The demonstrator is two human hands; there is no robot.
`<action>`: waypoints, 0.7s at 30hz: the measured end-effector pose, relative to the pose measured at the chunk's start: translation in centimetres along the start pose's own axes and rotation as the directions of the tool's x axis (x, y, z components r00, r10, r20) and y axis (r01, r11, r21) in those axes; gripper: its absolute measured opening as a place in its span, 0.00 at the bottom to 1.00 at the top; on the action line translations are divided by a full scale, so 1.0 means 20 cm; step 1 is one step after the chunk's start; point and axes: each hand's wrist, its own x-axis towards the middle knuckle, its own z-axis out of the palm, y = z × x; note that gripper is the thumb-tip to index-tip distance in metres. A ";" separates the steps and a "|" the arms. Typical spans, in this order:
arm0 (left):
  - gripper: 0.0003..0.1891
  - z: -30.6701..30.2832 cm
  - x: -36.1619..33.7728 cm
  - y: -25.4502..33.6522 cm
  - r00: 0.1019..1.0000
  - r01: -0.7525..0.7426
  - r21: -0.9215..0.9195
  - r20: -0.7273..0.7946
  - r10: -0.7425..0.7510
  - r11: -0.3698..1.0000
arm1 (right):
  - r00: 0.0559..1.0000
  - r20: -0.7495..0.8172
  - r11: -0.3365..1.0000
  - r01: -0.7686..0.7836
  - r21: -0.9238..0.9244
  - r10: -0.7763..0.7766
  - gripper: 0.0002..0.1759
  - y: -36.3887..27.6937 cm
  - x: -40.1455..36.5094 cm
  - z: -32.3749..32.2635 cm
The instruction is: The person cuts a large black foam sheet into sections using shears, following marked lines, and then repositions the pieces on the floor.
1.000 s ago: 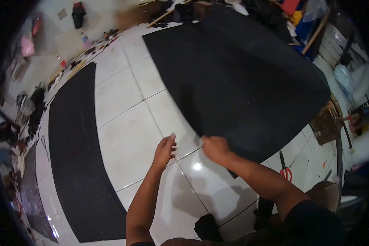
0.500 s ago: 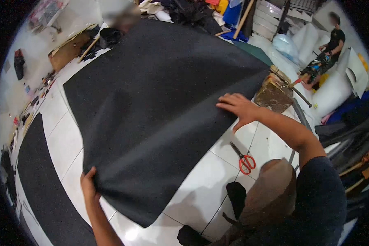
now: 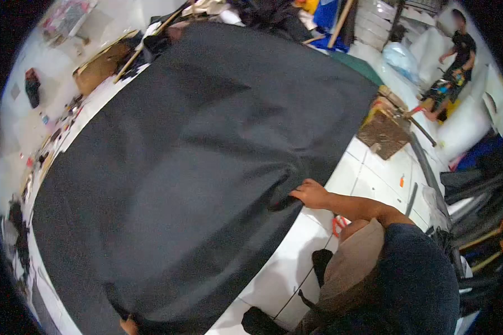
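A large black sheet (image 3: 207,151) of smooth, flexible material spreads across the white tiled floor, with wrinkles and a raised fold near its right edge. My right hand (image 3: 313,194) is closed on that edge, bunching the material beside the fold. At the bottom, my left hand (image 3: 129,325) grips the sheet too; only a small part of it shows, the rest being covered by the material or outside the view. Red-handled scissors (image 3: 339,225) lie on the tiles close to my knee, their blades hidden behind my right forearm.
A wooden block (image 3: 383,134) stands by the sheet's right corner, with a hammer-like tool on it. Another person (image 3: 461,53) is at the far right near white rolls (image 3: 455,139). Scraps and a cardboard piece (image 3: 100,70) lie along the left wall.
The sheet has shifted left and down, now covering the separate black strip on the left. My right hand has gone from open to closed on the edge. My left hand has moved down.
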 end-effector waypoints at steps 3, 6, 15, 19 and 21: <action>0.23 -0.07 -0.18 0.00 0.995 0.095 0.051 -0.048 -0.092 0.994 | 0.994 -0.069 0.991 -0.080 0.103 0.087 0.23 -0.02 -0.05 0.07; 0.26 -0.01 -0.24 0.19 0.983 0.120 0.152 -0.157 -0.096 0.981 | 0.979 -0.183 0.976 -0.047 0.213 0.087 0.24 -0.07 -0.08 -0.08; 0.27 0.23 -0.21 0.32 0.982 0.162 0.174 -0.124 -0.142 0.971 | 0.945 -0.177 0.962 -0.263 0.078 0.273 0.32 0.14 -0.22 0.06; 0.28 0.26 -0.23 0.43 0.987 0.136 0.214 -0.112 -0.114 0.967 | 0.918 0.094 0.918 -0.391 0.067 0.384 0.39 0.23 -0.20 0.09; 0.27 0.28 -0.26 0.40 0.986 0.063 0.192 -0.165 -0.031 0.979 | 0.907 0.170 0.903 -0.409 0.134 0.386 0.42 0.24 -0.20 0.11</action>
